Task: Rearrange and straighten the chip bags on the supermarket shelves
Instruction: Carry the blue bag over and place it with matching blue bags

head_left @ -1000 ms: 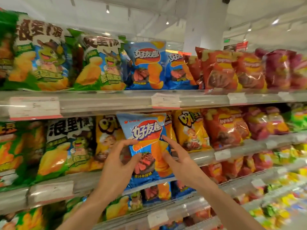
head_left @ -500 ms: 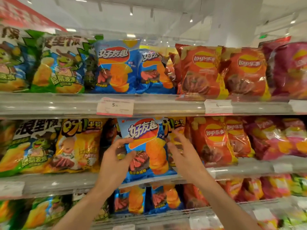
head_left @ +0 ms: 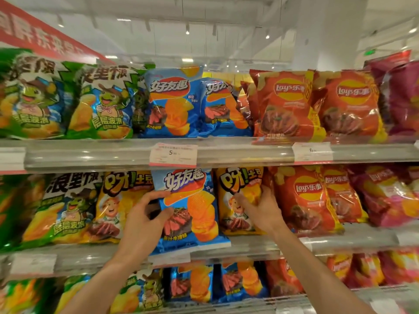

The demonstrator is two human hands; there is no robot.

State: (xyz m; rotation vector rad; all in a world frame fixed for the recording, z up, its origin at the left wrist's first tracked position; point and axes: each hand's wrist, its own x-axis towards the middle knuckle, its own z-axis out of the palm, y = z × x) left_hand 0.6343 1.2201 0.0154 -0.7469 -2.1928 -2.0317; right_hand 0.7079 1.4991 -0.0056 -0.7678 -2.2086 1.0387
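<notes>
Supermarket shelving: on the middle shelf (head_left: 260, 247) a glossy blue chip bag (head_left: 192, 211) stands upright, left hand (head_left: 145, 219) pinching its left edge; right hand (head_left: 263, 207) seemingly grips the neighbouring yellow bag (head_left: 238, 196)

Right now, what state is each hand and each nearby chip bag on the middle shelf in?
left hand: grips the blue bag's left edge.
right hand: fingers curled on the yellow bag.
blue bag: upright, label forward, bottom overhanging the shelf edge.
yellow bag: upright, label forward, beside the blue bag.

shelves (head_left: 226, 155) | chip bags (head_left: 294, 103) standing in rows
</notes>
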